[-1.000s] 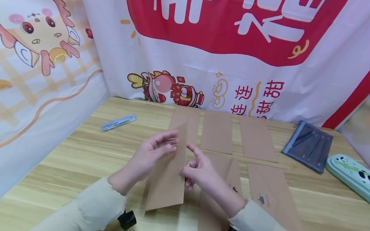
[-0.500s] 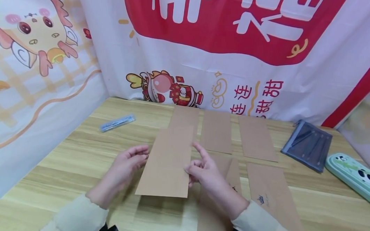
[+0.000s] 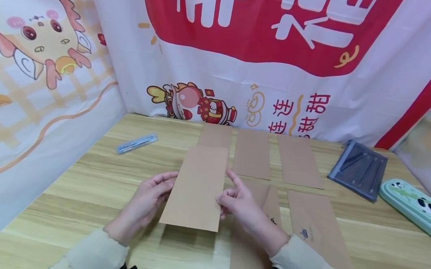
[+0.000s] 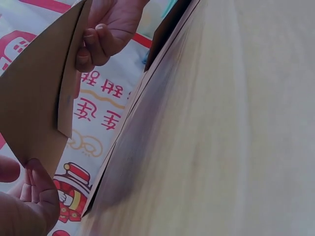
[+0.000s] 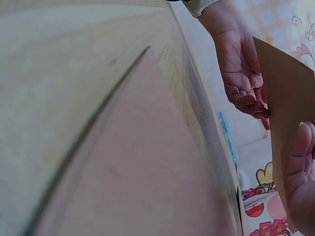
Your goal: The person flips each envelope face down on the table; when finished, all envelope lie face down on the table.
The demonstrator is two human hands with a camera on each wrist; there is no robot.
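A brown paper envelope [image 3: 197, 188] is raised over the table in the head view, its plain face up and its near edge tilted. My right hand [image 3: 242, 207] pinches its right edge, thumb on top and index finger extended along the side. My left hand [image 3: 142, 201] holds the left edge, its fingers partly hidden behind the paper. In the left wrist view the underside of the envelope [image 4: 37, 93] shows a folded strip along one edge, and the left fingers [image 4: 42, 189] curl at its lower corner. The right wrist view shows the right thumb [image 5: 301, 147] against the paper.
More brown envelopes lie flat: a back row including one envelope [image 3: 252, 154], and two in front, one with a crown print [image 3: 317, 221]. At right are a dark mesh zip pouch [image 3: 360, 170] and a green panda pencil case [image 3: 414, 206]. A clear blue pen pack [image 3: 137, 143] lies left.
The envelope has turned from nearly upright to face up. My left hand moved from its upper part down to the left edge, coming off it briefly; my right hand kept its hold.
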